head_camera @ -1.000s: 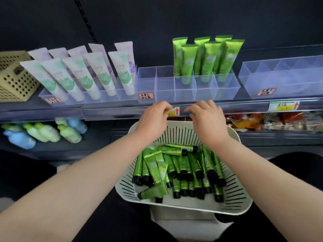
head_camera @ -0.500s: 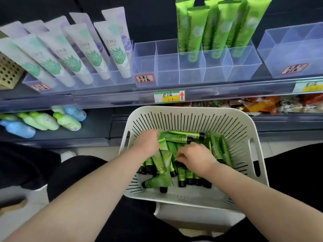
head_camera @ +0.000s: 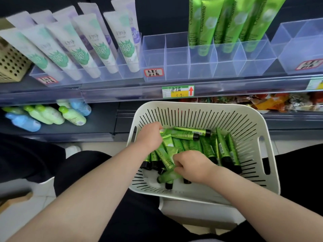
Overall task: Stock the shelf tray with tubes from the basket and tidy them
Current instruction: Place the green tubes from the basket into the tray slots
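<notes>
1. Curling down into the pile, the left hand (head_camera: 150,137) has its grip bent over the flat ends of the tubes (head_camera: 222,149) at the basket's back left. The fingertips are hidden, so I cannot tell whether it holds one.
2. The right hand (head_camera: 194,166) has its grip pinching the tail of a loose tube (head_camera: 167,177), which lies blurred at the pile's near edge.
3. The basket (head_camera: 262,137) sits just below the shelf edge. Its left wall is near the left hand, and bare slotted floor shows at the near-left corner.
4. Above, the shelf tray (head_camera: 176,67) carries upright green tubes (head_camera: 206,23) in its right-hand back compartments.
5. Both forearms reach in from the near side, wrists bent downward.
</notes>
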Demonstrator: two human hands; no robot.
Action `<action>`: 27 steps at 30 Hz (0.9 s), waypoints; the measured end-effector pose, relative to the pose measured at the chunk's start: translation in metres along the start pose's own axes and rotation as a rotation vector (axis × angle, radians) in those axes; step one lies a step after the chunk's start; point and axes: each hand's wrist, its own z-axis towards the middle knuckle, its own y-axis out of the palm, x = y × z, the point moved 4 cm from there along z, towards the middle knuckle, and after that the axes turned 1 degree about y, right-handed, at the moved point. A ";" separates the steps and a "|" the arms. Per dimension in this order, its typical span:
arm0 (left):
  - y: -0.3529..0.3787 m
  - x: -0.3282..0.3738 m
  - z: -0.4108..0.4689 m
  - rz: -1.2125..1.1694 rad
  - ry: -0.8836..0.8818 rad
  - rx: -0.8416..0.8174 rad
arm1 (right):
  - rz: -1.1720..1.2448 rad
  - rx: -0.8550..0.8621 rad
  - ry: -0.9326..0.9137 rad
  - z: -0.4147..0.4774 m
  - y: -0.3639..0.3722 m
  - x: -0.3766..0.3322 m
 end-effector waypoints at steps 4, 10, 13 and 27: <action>0.003 0.002 0.002 0.054 -0.006 -0.031 | 0.006 0.034 -0.034 -0.014 -0.025 0.014; 0.025 0.016 -0.002 0.270 -0.016 -0.205 | 0.007 0.200 0.030 -0.018 -0.051 0.047; 0.032 0.014 -0.004 0.429 -0.034 -0.256 | 0.041 0.307 0.056 -0.018 -0.057 0.057; 0.038 0.013 -0.002 0.107 -0.050 -0.226 | 0.100 0.469 0.136 -0.012 -0.046 0.058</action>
